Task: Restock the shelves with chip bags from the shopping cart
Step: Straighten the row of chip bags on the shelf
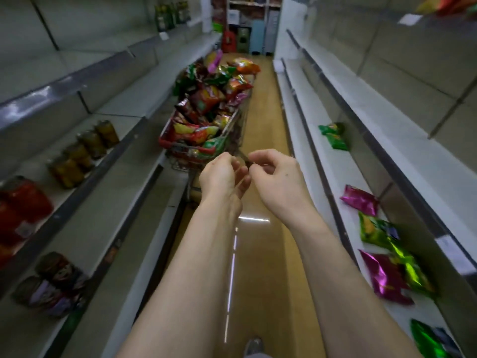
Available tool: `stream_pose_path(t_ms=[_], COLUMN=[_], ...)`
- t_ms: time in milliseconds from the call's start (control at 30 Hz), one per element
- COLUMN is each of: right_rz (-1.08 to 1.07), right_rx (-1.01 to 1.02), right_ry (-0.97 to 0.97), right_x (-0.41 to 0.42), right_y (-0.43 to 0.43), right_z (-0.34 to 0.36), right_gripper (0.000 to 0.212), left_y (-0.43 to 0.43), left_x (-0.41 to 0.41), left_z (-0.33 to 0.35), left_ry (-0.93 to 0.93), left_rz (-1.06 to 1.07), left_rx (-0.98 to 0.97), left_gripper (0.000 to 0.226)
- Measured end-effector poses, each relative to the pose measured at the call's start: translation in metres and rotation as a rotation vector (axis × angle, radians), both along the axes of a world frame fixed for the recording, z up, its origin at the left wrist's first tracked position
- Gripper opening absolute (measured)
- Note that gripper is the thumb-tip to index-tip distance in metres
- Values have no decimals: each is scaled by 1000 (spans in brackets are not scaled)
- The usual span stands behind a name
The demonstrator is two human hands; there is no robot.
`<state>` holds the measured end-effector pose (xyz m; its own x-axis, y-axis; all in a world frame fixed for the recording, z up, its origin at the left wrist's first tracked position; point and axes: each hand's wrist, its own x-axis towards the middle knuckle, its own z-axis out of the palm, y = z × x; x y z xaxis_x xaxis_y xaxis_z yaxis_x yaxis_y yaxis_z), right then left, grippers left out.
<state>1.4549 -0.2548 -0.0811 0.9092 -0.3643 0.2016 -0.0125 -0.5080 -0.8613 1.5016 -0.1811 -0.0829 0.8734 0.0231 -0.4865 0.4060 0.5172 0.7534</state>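
Note:
The shopping cart [186, 149], with a red rim, stands in the aisle just ahead, piled with colourful chip bags [209, 99]. Both my arms stretch forward over the floor. My left hand [222, 174] and my right hand [276, 174] hang close together just short of the cart's near end, fingers loosely curled and fingertips almost meeting. Neither hand holds a bag. On the lower right shelf [322, 177] lie a green bag [333, 135], a magenta bag [360, 200], a green and a magenta bag further back toward me [382, 254], and another green one [426, 339].
Left shelves hold yellow-brown packs [82, 148], red packs [23, 202] and dark packs [54, 282]. The upper shelves on both sides are mostly bare. The wooden floor [263, 120] runs past the cart's right side to coloured bins [242, 40] at the aisle's end.

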Motion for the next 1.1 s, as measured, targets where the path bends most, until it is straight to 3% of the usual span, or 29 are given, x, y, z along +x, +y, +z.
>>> stream_pose_path(t_ms=[533,900,1100], right_rz=[181,121,97], right_rx=[80,130,166], right_ry=[30,64,143], right_x=[239,424,521], right_y=[-49,-36,-13], right_z=[-3,-20,-38], right_gripper=[23,24,27], left_y=[-18,5,40], left_x=[215,415,524], left_z=[-15,-37,-58], left_ry=[54,85,121], left_rz=[247,184,154], left_rx=[-7,-44,91], left_gripper=[12,12,15])
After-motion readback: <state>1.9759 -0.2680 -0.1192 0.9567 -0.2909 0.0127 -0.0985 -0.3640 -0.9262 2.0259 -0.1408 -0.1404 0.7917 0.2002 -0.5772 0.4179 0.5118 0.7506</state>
